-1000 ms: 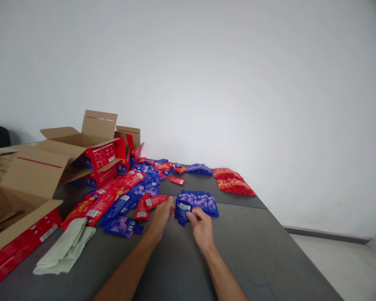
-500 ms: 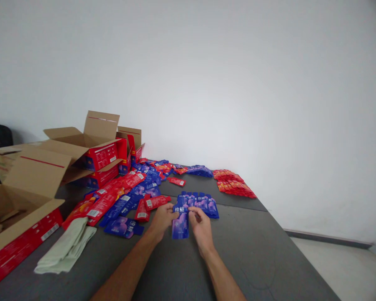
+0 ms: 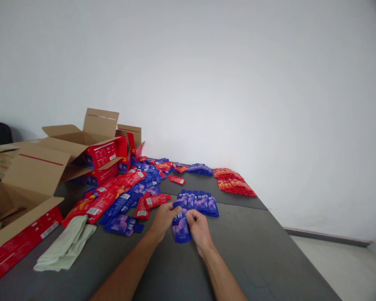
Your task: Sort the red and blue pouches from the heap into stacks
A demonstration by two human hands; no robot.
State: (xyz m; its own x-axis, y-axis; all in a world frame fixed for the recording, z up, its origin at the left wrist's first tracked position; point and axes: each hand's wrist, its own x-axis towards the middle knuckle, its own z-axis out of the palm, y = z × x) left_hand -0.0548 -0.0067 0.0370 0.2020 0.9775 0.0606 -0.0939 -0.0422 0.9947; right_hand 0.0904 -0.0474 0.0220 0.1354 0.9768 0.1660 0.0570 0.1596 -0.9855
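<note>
Between my hands is a blue-purple pouch (image 3: pixel 181 229), its printed front facing up and tilted slightly. My left hand (image 3: pixel 164 219) pinches its upper left edge, with the thumb on the front. At the upper right edge, the closed fingers of my right hand (image 3: pixel 199 226) grip the same pouch. Just beyond it lies an overlapping row of matching blue pouches (image 3: pixel 202 202). Two red pouches (image 3: pixel 154 200) rest left of this row, close to my left hand. Another blue pouch (image 3: pixel 124 225) lies flat further left.
Open red cartons (image 3: pixel 103 154) stand at the back left, and another open carton (image 3: pixel 21 238) is at the near left. A folded pale cloth (image 3: pixel 67 244) lies beside it. Mixed pouches (image 3: pixel 125 184) form a pile. Red pouches (image 3: pixel 234 182) and blue pouches (image 3: pixel 200 169) lie stacked at the back.
The held pouch has tilted, its lower end swinging slightly right and nearer. My right hand has moved slightly left and its fingers have curled in at the pouch's edge.
</note>
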